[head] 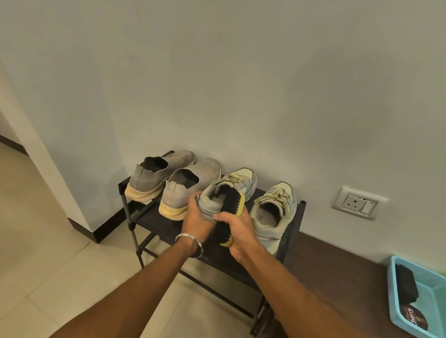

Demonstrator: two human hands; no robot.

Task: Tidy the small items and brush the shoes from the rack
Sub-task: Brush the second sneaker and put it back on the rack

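My left hand (197, 217) grips the heel of a grey lace-up sneaker (228, 193), lifting it a little above the black shoe rack (160, 222). My right hand (238, 230) holds a yellow-backed shoe brush (231, 203) with dark bristles laid against the sneaker's heel side. The matching sneaker (272, 214) stands on the rack to the right. Two grey slip-on shoes (160, 177) with yellowish soles stand at the rack's left end, heels toward me.
A light blue plastic basket (436, 315) lies on the dark floor at the far right, holding a black brush (405, 284) and a round polish tin (414, 318). A wall socket (358, 203) is low on the wall. Pale floor tiles spread to the left.
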